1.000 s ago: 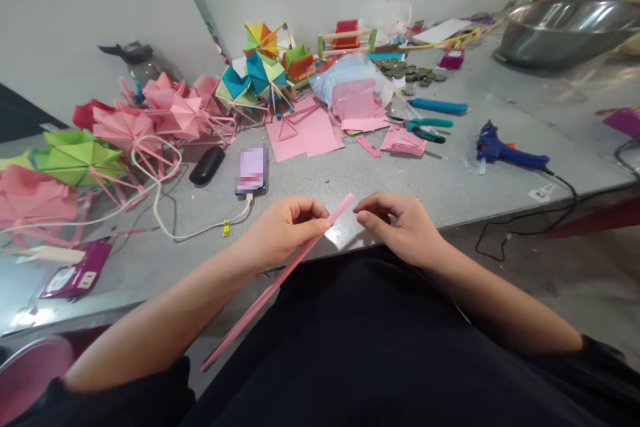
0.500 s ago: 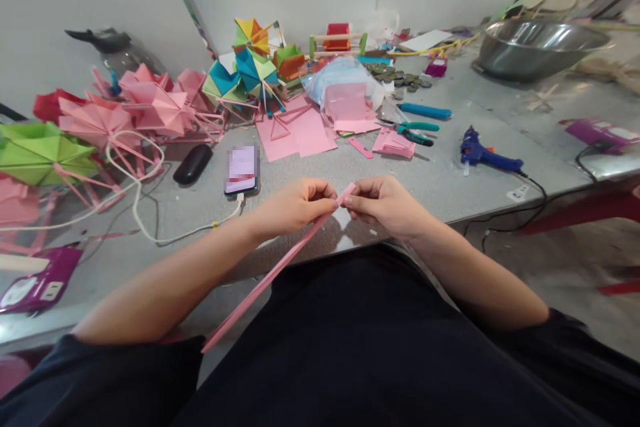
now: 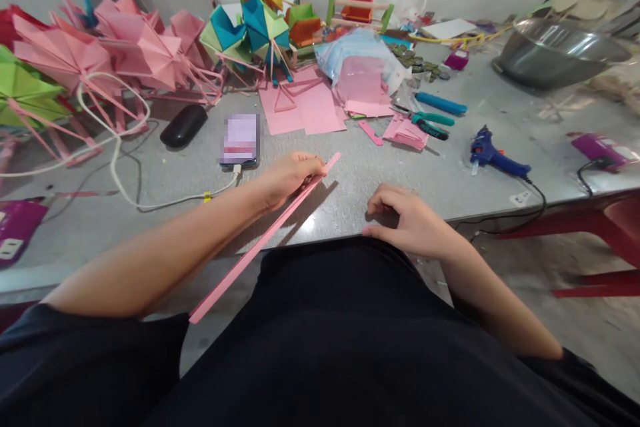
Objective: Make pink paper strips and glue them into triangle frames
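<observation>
My left hand is closed on a long, folded pink paper strip near its far end. A short tip of the strip sticks out past my fingers, and the long part slants down to the left over the table edge toward my lap. My right hand is apart from the strip, at the table's front edge. Its fingers are loosely bent with the thumb apart, and nothing shows in them. Beyond my hands lie flat pink paper sheets and a small pile of folded pink pieces.
Pink paper umbrella-like models crowd the left. A phone with a white cable and a black case lie nearby. To the right are pliers, a blue glue gun and a metal bowl.
My right hand has let go of the strip's end and moved right and down. My left hand, still holding the strip, has shifted slightly up and left. The whole view has tilted a little.
</observation>
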Motion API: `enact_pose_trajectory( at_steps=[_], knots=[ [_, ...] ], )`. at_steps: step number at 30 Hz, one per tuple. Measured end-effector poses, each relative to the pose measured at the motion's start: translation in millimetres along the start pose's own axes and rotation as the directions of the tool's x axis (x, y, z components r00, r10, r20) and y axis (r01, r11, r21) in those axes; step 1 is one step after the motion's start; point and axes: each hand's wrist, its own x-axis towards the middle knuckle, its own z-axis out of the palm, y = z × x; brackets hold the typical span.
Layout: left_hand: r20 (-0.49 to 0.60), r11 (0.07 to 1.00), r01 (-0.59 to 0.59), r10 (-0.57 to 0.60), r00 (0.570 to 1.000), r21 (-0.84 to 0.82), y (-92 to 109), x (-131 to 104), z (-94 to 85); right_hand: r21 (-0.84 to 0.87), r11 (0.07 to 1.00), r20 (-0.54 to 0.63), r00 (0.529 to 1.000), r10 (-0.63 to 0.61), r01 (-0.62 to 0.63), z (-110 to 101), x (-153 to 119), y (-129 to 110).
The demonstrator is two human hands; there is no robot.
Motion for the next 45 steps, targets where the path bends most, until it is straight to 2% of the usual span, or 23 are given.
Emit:
enact_pose_trajectory(
  at_steps=[7, 14, 17, 22, 24, 28, 30, 32, 35, 37, 39, 40, 41, 42, 43, 45],
  knots=[
    [-0.006, 0.999, -0.018, 0.018, 1.000, 0.040, 2, -1, 1.3, -0.127, 0.991, 0.051, 0.998, 0.045, -0.038, 3, 22, -7],
    [-0.015, 0.998, -0.009, 0.010, 1.000, 0.070, 3, -2, 2.3, -0.166, 0.977, -0.079, 0.990, 0.120, -0.131, 20, 32, -10],
    [-0.022, 0.997, -0.003, 0.005, 1.000, 0.074, 4, -2, 2.0, -0.183, 0.974, -0.097, 0.988, 0.121, -0.137, 20, 33, -8],
    [-0.028, 0.997, 0.003, -0.001, 1.000, 0.079, 4, -1, 1.4, -0.182, 0.982, 0.046, 0.997, 0.060, -0.051, 7, 31, -10],
    [-0.022, 0.998, 0.006, -0.005, 1.000, 0.065, 4, -1, 1.0, -0.180, 0.982, 0.064, 0.996, 0.062, -0.050, 6, 31, -11],
    [-0.020, 1.000, 0.002, -0.001, 1.000, 0.027, 2, 0, -0.9, -0.209, 0.959, -0.091, 0.981, 0.173, -0.189, 11, 37, -7],
    [-0.019, 1.000, 0.006, -0.006, 1.000, 0.012, 0, 1, -1.8, -0.226, 0.949, -0.164, 0.969, 0.184, -0.218, 12, 39, -3],
    [-0.014, 1.000, 0.016, -0.016, 1.000, -0.018, -1, 2, -2.4, -0.223, 0.959, -0.189, 0.973, 0.134, -0.175, 12, 38, 1],
    [-0.018, 0.997, 0.027, -0.028, 0.999, -0.078, -1, 3, -2.4, -0.251, 0.968, -0.152, 0.987, -0.058, 0.019, 10, 30, 0],
    [-0.029, 0.994, 0.034, -0.037, 0.999, -0.109, 0, 2, -1.9, -0.318, 0.921, -0.010, 0.971, -0.239, 0.223, 7, 21, -5],
    [-0.034, 0.989, 0.045, -0.050, 0.998, -0.139, 1, 1, -1.3, -0.398, 0.819, 0.170, 0.910, -0.377, 0.414, 0, 9, -12],
    [-0.034, 0.987, 0.052, -0.058, 0.998, -0.152, 2, 0, -1.1, -0.459, 0.759, 0.220, 0.886, -0.407, 0.462, -6, 2, -16],
    [-0.035, 0.985, 0.059, -0.066, 0.997, -0.163, 3, 0, -0.9, -0.542, 0.698, 0.218, 0.880, -0.422, 0.468, -14, -5, -18],
    [-0.037, 0.983, 0.065, -0.072, 0.997, -0.171, 3, 0, -0.8, -0.639, 0.645, 0.158, 0.892, -0.423, 0.419, -24, -12, -21],
    [-0.038, 0.982, 0.068, -0.076, 0.996, -0.177, 3, 0, -0.6, -0.733, 0.596, 0.060, 0.904, -0.423, 0.327, -35, -19, -23],
    [-0.040, 0.981, 0.065, -0.073, 0.997, -0.184, 3, 1, -0.2, -0.808, 0.554, -0.102, 0.877, -0.469, 0.202, -55, -27, -26]
  ],
)
